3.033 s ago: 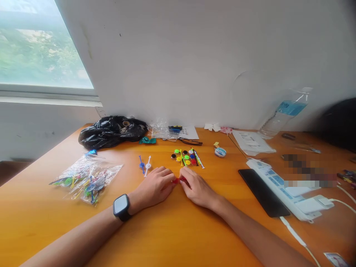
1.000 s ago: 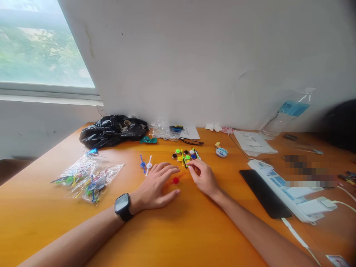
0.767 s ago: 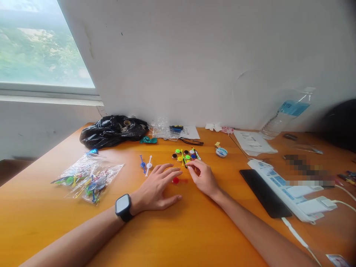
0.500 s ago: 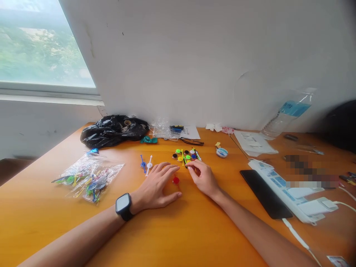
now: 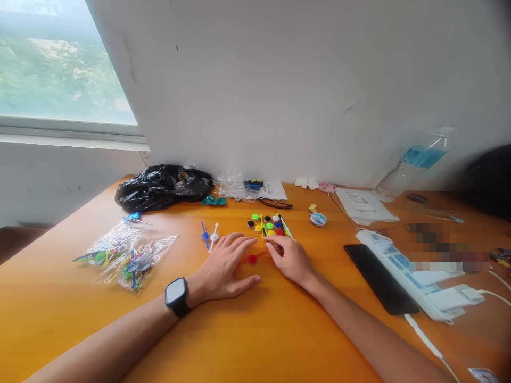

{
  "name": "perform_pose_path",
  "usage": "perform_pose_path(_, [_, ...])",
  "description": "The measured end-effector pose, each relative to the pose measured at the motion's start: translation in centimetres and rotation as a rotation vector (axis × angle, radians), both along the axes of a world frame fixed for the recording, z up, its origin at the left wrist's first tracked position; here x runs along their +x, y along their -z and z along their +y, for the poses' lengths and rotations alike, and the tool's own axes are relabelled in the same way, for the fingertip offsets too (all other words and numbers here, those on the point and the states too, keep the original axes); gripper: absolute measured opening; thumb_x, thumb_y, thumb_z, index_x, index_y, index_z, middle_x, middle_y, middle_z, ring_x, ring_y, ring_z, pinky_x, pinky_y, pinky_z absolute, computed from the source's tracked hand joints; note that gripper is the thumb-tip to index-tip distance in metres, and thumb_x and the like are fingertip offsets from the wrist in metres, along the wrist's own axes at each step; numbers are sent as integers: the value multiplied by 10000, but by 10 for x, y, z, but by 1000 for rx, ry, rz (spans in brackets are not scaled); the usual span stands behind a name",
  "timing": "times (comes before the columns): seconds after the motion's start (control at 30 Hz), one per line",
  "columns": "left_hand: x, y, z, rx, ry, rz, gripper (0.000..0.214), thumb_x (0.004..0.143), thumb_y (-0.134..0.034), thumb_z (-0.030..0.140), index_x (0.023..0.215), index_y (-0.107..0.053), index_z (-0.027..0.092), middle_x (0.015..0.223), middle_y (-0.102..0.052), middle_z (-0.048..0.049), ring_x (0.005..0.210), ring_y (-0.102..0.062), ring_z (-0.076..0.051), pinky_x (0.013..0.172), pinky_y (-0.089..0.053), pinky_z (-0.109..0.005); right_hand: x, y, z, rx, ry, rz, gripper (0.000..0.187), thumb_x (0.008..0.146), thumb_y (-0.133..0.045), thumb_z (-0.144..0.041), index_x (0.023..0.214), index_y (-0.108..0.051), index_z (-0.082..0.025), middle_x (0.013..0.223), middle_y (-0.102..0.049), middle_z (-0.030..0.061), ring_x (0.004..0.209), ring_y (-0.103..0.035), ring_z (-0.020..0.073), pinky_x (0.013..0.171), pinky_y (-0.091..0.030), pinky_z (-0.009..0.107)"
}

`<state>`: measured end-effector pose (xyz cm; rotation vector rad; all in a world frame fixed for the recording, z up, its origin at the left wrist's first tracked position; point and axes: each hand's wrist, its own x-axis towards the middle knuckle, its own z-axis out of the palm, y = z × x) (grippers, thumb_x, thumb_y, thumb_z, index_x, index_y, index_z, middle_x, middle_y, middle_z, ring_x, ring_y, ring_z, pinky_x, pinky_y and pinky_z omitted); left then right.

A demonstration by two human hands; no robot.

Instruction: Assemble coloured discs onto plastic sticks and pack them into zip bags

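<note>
My left hand (image 5: 223,266) lies flat on the orange table (image 5: 255,330), fingers spread, a black smartwatch (image 5: 176,296) on its wrist. A small red disc on a stick (image 5: 252,259) rests on the table between thumb and fingers, free of both hands. My right hand (image 5: 289,259) sits just right of it, fingers curled and pointing left toward the red piece; whether it holds anything is hidden. Right behind both hands lies a cluster of several coloured discs and sticks (image 5: 268,225). A blue and a white stick piece (image 5: 209,235) lie to the left of the cluster.
A clear bag of coloured pieces (image 5: 125,254) lies at left, a black plastic bag (image 5: 162,186) behind it. At right are a black phone (image 5: 379,277), a white power strip (image 5: 415,276) with cable, papers (image 5: 361,203) and a water bottle (image 5: 411,162) by the wall.
Three seconds ago both hands pinched the red piece together. It now lies loose on the table; my left hand has flattened, and my right hand reached to the cluster and drew back toward the red piece.
</note>
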<state>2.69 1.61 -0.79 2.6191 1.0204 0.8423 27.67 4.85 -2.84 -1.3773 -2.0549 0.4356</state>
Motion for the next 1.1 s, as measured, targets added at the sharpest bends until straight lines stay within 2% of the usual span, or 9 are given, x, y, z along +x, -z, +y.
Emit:
perform_pose_path(0.1, [0, 1, 0, 2, -5, -16, 746, 957, -714, 523, 1558, -389, 222, 1462, -596, -155, 1337, -523, -364, 1116, -458, -549, -1, -2, -3, 20, -30, -127, 349, 1038, -522, -260, 1284, -769, -237, 1168, -809, 70, 1012, -759, 258, 869, -567, 365])
perform_pose_path(0.17, [0, 1, 0, 3, -6, -23, 740, 958, -712, 520, 1554, -392, 222, 1449, -603, -155, 1326, -529, -361, 1111, -461, -548, -1, -3, -4, 18, -50, -202, 390, 1056, -476, -235, 1337, -747, -243, 1255, -788, 74, 1127, -742, 267, 932, -567, 376])
perform_pose_path(0.4, [1, -1, 1, 4, 25, 13, 657, 951, -720, 523, 1505, -504, 244, 1470, -609, -135, 1319, -541, -359, 1099, -465, -535, 0, -4, -6, 25, -67, -265, 451, 1074, -440, -228, 1477, -644, -223, 1355, -745, 90, 1191, -722, 261, 992, -557, 376])
perform_pose_path(0.5, [2, 2, 0, 45, 27, 43, 461, 951, -726, 499, 1338, -647, 263, 1457, -637, -95, 1332, -542, -355, 1085, -470, -524, -1, -5, -7, 28, -91, -281, 424, 1068, -445, -216, 1427, -672, -216, 1303, -762, 90, 1172, -720, 261, 974, -549, 371])
perform_pose_path(0.67, [5, 11, 1, 235, -108, 30, 101, 984, -668, 275, 1051, -725, 224, 1181, -766, -69, 1251, -611, -331, 1049, -469, -520, -2, -4, -8, 46, -73, -192, 276, 1053, -515, -241, 1212, -741, -244, 1105, -790, 52, 984, -732, 221, 840, -532, 330])
perform_pose_path(0.77, [2, 10, 2, 288, -197, 78, 107, 994, -658, 288, 938, -705, 211, 1053, -764, -81, 1209, -622, -347, 1061, -449, -553, -2, -3, -8, 68, -91, -148, 201, 1039, -549, -234, 1080, -746, -248, 984, -759, 32, 879, -700, 200, 756, -500, 313])
perform_pose_path(0.97, [-3, -1, 0, 222, -276, 140, 322, 973, -677, 521, 873, -648, 217, 951, -698, -98, 1071, -594, -347, 1048, -439, -601, -3, -5, -8, 125, -158, -94, 178, 1032, -558, -204, 932, -702, -236, 952, -691, 45, 895, -654, 209, 784, -501, 326])
perform_pose_path(1.03, [-3, -3, -1, 194, -268, 148, 295, 1015, -622, 483, 883, -643, 220, 948, -691, -95, 1047, -590, -332, 1026, -446, -580, -4, -6, -8, 141, -181, -76, 181, 1031, -556, -189, 918, -690, -235, 974, -693, 52, 915, -650, 214, 823, -511, 339])
perform_pose_path(1.1, [-4, -3, 0, 177, -272, 174, 213, 1058, -541, 349, 926, -649, 222, 964, -695, -94, 1055, -592, -324, 1004, -450, -553, -4, -7, -9, 149, -206, -64, 174, 1024, -560, -171, 916, -681, -232, 987, -707, 57, 941, -649, 222, 864, -516, 357])
